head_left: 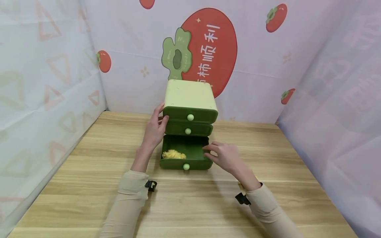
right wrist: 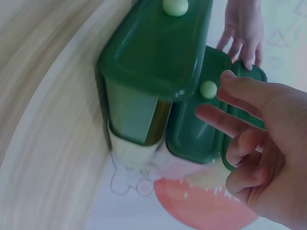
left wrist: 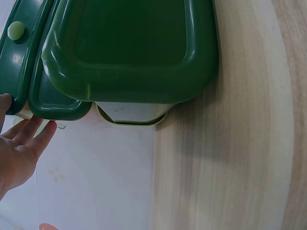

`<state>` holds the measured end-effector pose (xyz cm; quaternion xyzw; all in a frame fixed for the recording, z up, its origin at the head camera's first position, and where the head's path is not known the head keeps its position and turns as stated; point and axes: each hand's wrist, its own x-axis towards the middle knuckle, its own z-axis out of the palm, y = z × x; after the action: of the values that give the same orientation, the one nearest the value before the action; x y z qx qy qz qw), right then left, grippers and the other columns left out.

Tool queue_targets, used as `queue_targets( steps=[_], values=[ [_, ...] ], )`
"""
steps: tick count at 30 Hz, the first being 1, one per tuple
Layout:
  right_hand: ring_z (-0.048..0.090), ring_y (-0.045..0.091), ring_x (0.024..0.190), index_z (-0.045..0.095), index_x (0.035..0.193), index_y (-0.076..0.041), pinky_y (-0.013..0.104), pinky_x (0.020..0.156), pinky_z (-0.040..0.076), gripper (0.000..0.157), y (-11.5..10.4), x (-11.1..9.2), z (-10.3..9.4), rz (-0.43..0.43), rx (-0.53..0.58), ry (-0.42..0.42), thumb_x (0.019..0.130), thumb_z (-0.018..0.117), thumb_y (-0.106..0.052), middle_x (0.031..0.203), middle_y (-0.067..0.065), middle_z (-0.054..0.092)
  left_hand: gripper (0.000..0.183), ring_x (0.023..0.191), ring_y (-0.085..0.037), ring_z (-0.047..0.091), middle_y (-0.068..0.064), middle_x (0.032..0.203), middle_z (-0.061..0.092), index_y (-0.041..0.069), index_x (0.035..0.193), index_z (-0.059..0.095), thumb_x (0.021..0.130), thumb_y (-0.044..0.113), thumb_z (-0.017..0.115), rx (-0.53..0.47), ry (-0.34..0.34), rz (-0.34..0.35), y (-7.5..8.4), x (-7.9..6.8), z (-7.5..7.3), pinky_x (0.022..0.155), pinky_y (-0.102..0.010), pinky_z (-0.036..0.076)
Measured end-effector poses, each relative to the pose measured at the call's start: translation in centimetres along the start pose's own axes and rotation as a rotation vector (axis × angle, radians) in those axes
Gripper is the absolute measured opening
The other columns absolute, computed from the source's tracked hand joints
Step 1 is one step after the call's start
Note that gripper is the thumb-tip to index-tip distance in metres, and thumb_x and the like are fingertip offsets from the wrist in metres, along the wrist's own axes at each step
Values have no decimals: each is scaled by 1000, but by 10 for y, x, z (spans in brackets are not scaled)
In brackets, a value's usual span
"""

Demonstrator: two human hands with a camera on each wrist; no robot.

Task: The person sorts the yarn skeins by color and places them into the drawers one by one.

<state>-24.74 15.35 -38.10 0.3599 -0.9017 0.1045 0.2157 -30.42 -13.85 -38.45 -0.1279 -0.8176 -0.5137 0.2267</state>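
Observation:
A small cabinet [head_left: 190,94] with a pale green top and dark green drawers stands on the table. Its bottom drawer [head_left: 196,164] is pulled out, and a bundle of yellow yarn [head_left: 173,154] lies in its left part. My left hand [head_left: 154,129] rests against the cabinet's upper left side, fingers fairly straight along the side and thumb by the front edge. Over the right rim of the pulled-out drawer is my right hand [head_left: 224,155], its fingers loosely bent with nothing between them. From the right wrist view, that hand [right wrist: 268,148] is seen in front of the drawers.
The upper drawer [head_left: 205,115] and the middle drawer [head_left: 200,130] each have a round pale knob. Wood-grain tabletop [head_left: 98,185] surrounds the cabinet. A printed cloth backdrop [head_left: 131,43] hangs behind, with cloth on both sides.

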Motion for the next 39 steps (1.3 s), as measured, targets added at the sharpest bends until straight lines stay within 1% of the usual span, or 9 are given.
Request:
queue_targets(
  steps=[5, 13, 17, 23, 28, 30, 32, 35, 39],
  values=[
    [70, 14, 67, 78, 104, -19, 19, 42, 34, 21, 12, -15, -10, 56, 5, -47, 86, 78, -30, 91, -4, 75, 54, 122, -36, 59, -11, 154, 42, 32, 156, 29, 106, 32, 47, -7, -1, -3, -1, 0, 1, 103, -49, 51],
    [66, 12, 61, 77, 108, -23, 23, 48, 42, 26, 27, -36, -22, 124, -30, -104, 86, 77, -36, 96, -5, 75, 54, 122, -36, 60, -10, 155, 42, 31, 156, 29, 105, 32, 47, -12, -2, 9, -2, -1, 2, 102, -49, 52],
    [63, 10, 61, 76, 111, -24, 21, 48, 40, 30, 33, -48, -26, 158, -28, -140, 85, 77, -38, 98, -5, 74, 54, 124, -36, 58, -11, 155, 41, 33, 155, 29, 105, 35, 48, -40, -20, -11, -2, -1, 0, 105, -49, 50],
    [66, 14, 69, 74, 116, -24, 21, 49, 40, 36, 44, -69, -31, 229, -35, -235, 85, 76, -42, 105, -4, 74, 54, 125, -36, 58, -12, 155, 40, 34, 155, 30, 104, 37, 49, -66, -35, -21, -1, 0, -2, 106, -50, 49],
    [62, 10, 66, 73, 118, -24, 21, 47, 35, 41, 50, -83, -35, 243, -14, -271, 83, 77, -44, 111, -3, 73, 54, 125, -36, 58, -11, 155, 40, 35, 155, 30, 104, 37, 49, -68, -34, -19, -1, 1, -2, 105, -50, 49],
    [63, 11, 69, 72, 120, -24, 20, 48, 34, 43, 52, -87, -37, 248, 3, -290, 82, 78, -44, 112, -2, 72, 54, 125, -35, 58, -11, 155, 40, 35, 155, 30, 104, 37, 49, -65, -34, -19, -2, 2, -2, 105, -49, 49],
    [66, 15, 76, 71, 123, -24, 21, 52, 37, 46, 53, -91, -38, 256, 18, -316, 82, 78, -44, 114, -1, 72, 54, 125, -35, 58, -11, 155, 40, 35, 155, 30, 104, 38, 48, -66, -36, -20, -2, 2, -2, 105, -49, 49],
    [69, 21, 85, 67, 129, -26, 25, 57, 44, 51, 55, -95, -41, 284, 47, -367, 83, 78, -45, 118, 1, 69, 54, 126, -35, 57, -11, 156, 40, 35, 155, 29, 104, 38, 48, -65, -36, -25, -2, 2, -2, 106, -49, 49],
    [68, 23, 91, 64, 133, -28, 32, 62, 50, 55, 58, -102, -45, 306, 70, -407, 83, 78, -46, 123, 1, 67, 54, 126, -35, 57, -11, 156, 40, 35, 155, 29, 105, 37, 48, -60, -31, -25, -1, 1, -2, 106, -49, 49]
  ],
)
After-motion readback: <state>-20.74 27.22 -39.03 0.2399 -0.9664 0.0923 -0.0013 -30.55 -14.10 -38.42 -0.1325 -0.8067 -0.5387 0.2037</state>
